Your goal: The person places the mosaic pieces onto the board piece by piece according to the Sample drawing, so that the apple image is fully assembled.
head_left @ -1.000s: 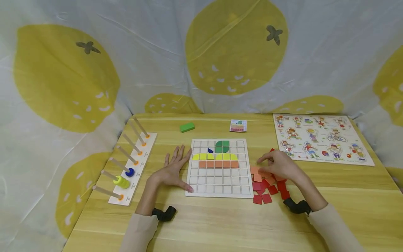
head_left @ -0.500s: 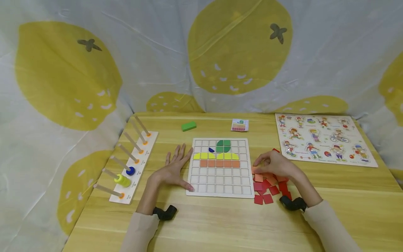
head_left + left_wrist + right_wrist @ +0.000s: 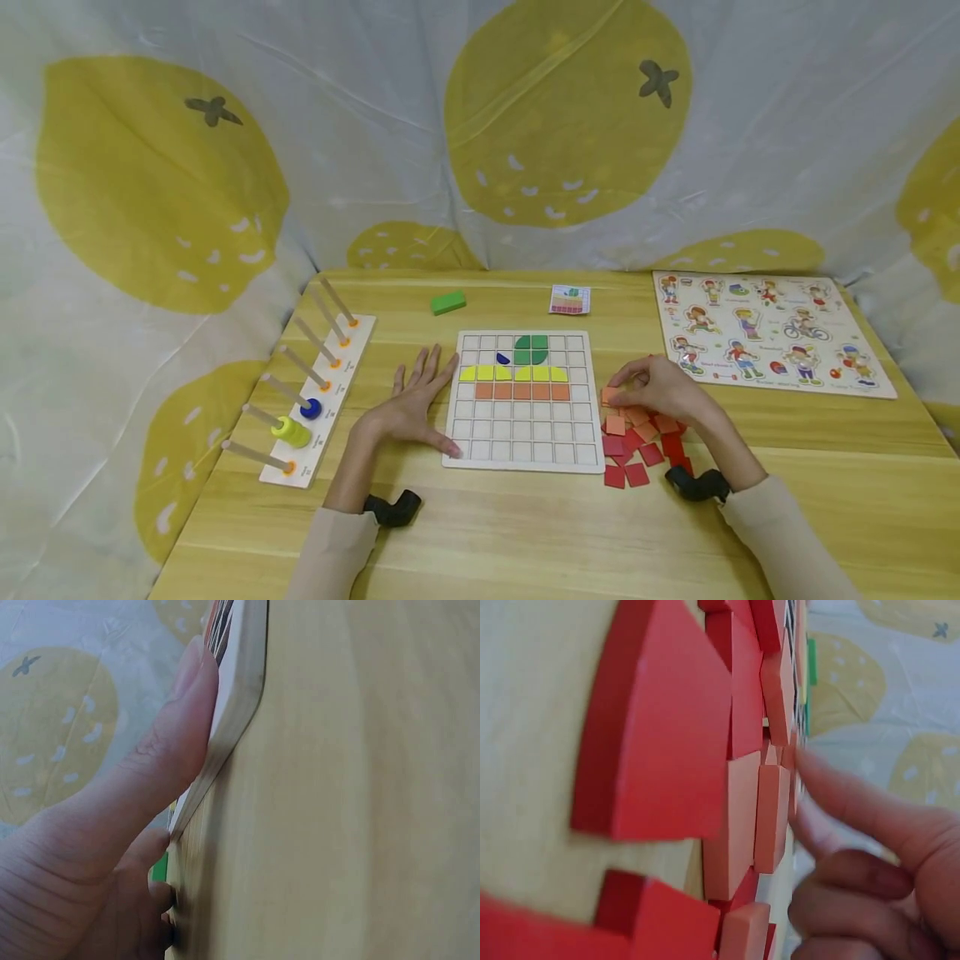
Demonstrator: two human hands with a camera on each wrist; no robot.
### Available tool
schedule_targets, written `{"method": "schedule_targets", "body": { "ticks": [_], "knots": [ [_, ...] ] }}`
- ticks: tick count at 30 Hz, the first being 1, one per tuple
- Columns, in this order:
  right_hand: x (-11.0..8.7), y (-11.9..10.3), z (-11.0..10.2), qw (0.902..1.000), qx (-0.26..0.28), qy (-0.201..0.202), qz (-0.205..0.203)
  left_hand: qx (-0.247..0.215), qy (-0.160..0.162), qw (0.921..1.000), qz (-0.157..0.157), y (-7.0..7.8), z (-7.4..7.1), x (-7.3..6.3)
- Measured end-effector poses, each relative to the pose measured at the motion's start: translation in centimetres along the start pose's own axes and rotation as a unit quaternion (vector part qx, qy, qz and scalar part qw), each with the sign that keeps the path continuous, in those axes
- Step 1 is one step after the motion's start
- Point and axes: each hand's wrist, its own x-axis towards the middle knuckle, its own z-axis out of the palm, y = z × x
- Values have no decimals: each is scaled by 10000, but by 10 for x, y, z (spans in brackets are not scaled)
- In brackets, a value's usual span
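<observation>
A white grid board (image 3: 525,429) lies mid-table in the head view, bearing green, blue, yellow and orange pieces. Against its left edge my left hand (image 3: 408,408) is spread, thumb (image 3: 199,697) on the near-left corner and the other fingers along the side. Just off the right edge, my right hand (image 3: 663,390) pinches an orange square tile (image 3: 611,397) between thumb and forefinger. Its remaining fingers are curled in the right wrist view. Below that hand lies a loose heap of orange and red tiles (image 3: 651,454), partly hidden by it.
Left of the board stands a peg rack (image 3: 318,417) with yellow and blue rings. Behind the board are a green block (image 3: 447,302) and a small pattern card (image 3: 570,300). A picture puzzle board (image 3: 768,333) lies at the back right.
My right hand has shifted slightly left from over the heap toward the board, and its thumb and forefinger have closed on an orange tile. The left hand keeps its place.
</observation>
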Motion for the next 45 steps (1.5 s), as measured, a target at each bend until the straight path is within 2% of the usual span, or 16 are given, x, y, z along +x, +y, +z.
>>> {"method": "schedule_targets", "body": {
  "ticks": [4, 11, 15, 18, 23, 29, 34, 39, 45],
  "knots": [
    [-2, 1, -3, 9988, -154, 444, 108, -15, -2, 10000, 15, 0, -1, 1],
    [-3, 3, -7, 9991, -165, 389, 95, -37, 32, 10000, 46, 1, 0, 0],
    [-3, 3, -7, 9980, -310, 554, 47, -48, 36, 10000, 44, 1, -1, -1],
    [-1, -5, -2, 9965, -380, 728, -174, -54, 33, 10000, 25, -1, -1, -2],
    [8, -39, 22, 9944, -362, 682, -727, -7, 50, 10000, 24, -3, 0, -2],
    [33, -89, 72, 9892, -777, 379, -1182, 25, 55, 10000, 67, -3, 1, 1],
    [53, -121, 106, 9853, -1120, 446, -1207, 4, 90, 9999, 100, -3, 1, 1],
    [65, -136, 122, 9859, -1216, 406, -1076, -61, 104, 9999, 74, -3, 2, -1],
    [70, -135, 123, 9892, -1045, 388, -954, -53, 71, 9999, 52, -3, 2, 0]
  ]
}}
